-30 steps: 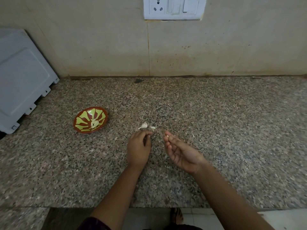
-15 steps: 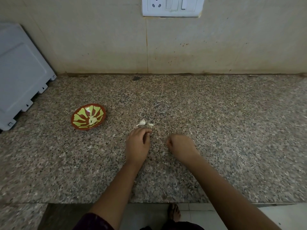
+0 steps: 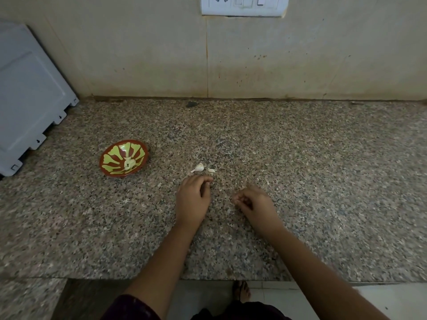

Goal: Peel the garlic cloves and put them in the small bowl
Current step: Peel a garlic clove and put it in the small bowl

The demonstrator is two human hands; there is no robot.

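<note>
A small red bowl (image 3: 111, 168) with a yellow-green leaf pattern sits on the granite counter at the left, with pale peeled garlic cloves (image 3: 129, 163) at its bottom. One unpeeled garlic clove (image 3: 198, 167) lies on the counter to the bowl's right, with scraps of skin (image 3: 212, 170) beside it. My left hand (image 3: 193, 199) rests palm down just short of that clove, fingers loosely bent, tips on the stone, holding nothing I can see. My right hand (image 3: 254, 204) lies to the right, knuckles up, fingers curled under; nothing shows inside them.
A grey-white appliance panel (image 3: 27, 98) leans at the far left beside the bowl. The tiled wall (image 3: 231, 65) with a switch plate (image 3: 242, 5) closes the back. The counter's front edge (image 3: 231, 279) runs under my forearms, with the floor and a foot below it.
My right hand turned from palm up with fingers out to knuckles up with fingers curled. My left hand stayed put by the clove. The view tilted down a little.
</note>
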